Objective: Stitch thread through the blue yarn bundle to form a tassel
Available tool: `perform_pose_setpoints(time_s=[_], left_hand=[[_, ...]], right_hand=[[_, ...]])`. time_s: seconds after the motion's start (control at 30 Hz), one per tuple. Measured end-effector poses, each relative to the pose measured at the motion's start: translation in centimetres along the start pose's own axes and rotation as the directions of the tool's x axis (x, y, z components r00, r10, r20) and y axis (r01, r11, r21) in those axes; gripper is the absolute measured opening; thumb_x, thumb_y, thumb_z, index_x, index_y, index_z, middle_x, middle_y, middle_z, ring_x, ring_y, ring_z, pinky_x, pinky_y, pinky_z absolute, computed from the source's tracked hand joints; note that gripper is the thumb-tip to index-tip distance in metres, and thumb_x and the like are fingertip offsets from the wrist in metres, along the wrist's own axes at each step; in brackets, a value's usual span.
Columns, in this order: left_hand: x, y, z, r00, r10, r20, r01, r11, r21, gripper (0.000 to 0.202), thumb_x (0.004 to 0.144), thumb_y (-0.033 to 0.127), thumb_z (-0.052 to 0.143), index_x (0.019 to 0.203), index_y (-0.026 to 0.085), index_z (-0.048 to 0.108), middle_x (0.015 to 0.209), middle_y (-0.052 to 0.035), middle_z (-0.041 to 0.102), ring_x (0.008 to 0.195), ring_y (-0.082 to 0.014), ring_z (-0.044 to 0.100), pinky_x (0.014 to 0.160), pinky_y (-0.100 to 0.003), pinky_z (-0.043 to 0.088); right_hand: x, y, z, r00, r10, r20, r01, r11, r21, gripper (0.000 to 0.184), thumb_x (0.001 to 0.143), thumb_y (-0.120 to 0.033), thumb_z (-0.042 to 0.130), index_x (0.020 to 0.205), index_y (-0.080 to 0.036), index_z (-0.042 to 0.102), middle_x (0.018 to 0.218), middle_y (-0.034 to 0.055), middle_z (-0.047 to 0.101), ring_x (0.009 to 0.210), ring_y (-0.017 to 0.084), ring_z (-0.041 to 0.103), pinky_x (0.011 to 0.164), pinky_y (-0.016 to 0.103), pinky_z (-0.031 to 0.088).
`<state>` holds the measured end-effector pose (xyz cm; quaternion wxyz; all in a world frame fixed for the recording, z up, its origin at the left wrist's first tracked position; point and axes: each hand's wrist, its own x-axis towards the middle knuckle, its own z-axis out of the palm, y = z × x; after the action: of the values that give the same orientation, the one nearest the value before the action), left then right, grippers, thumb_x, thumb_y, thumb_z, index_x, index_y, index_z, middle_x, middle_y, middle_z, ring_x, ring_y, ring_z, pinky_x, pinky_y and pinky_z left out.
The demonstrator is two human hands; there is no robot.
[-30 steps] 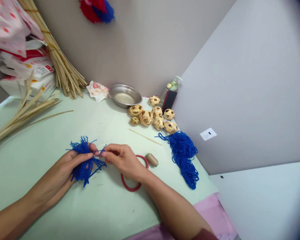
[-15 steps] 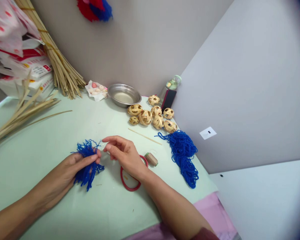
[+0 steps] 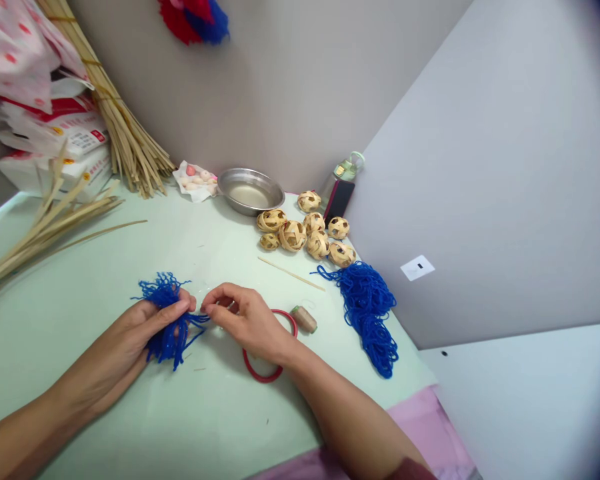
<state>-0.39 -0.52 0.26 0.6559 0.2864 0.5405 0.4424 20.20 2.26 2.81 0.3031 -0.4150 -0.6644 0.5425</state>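
My left hand (image 3: 130, 340) grips a bundle of cut blue yarn (image 3: 167, 317) at its middle, thumb and fingers closed round it, just above the pale green table (image 3: 105, 267). My right hand (image 3: 243, 320) is beside it to the right, fingertips pinched together at the bundle's waist; whatever thin strand they hold is too fine to make out. Under my right wrist lies a red ring (image 3: 267, 353).
A small thread spool (image 3: 304, 319) and a pile of blue yarn (image 3: 370, 310) lie right. Several woven bamboo balls (image 3: 305, 233), a metal bowl (image 3: 250, 191) and a thin stick (image 3: 290, 273) sit behind. Bamboo strips (image 3: 45, 220) and bags (image 3: 45, 133) fill the left.
My right hand opened and lifted slightly half a second ago, then came back down and pinched again at the bundle's middle. My left hand kept its grip on the yarn.
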Motion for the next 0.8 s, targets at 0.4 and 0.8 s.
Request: perform_pose_setpoints(time_s=[0.4, 0.8], left_hand=[[0.1, 0.0, 0.0, 0.999, 0.0, 0.045, -0.002, 1.0, 0.031, 0.04, 0.071, 0.061, 0.097, 0.081, 0.023, 0.088, 0.087, -0.0058, 0.082, 0.082, -0.0226, 0.07, 0.067, -0.025, 0.06], [0.0, -0.1, 0.2, 0.995, 0.056, 0.084, -0.064, 0.993, 0.098, 0.042, 0.062, 0.059, 0.103, 0.082, 0.026, 0.086, 0.077, 0.0002, 0.074, 0.074, -0.0182, 0.063, 0.065, -0.023, 0.054]], right_hand=[[0.0, 0.4, 0.1, 0.996, -0.029, 0.088, 0.03, 0.999, -0.014, 0.013, 0.095, -0.032, 0.074, 0.092, -0.02, 0.072, 0.094, 0.0001, 0.067, 0.077, 0.013, 0.055, 0.074, 0.028, 0.044], [0.3, -0.2, 0.5, 0.994, -0.057, -0.091, 0.067, 0.992, 0.104, 0.012, 0.09, -0.032, 0.072, 0.089, -0.021, 0.066, 0.083, -0.0017, 0.065, 0.077, 0.014, 0.057, 0.074, 0.028, 0.046]])
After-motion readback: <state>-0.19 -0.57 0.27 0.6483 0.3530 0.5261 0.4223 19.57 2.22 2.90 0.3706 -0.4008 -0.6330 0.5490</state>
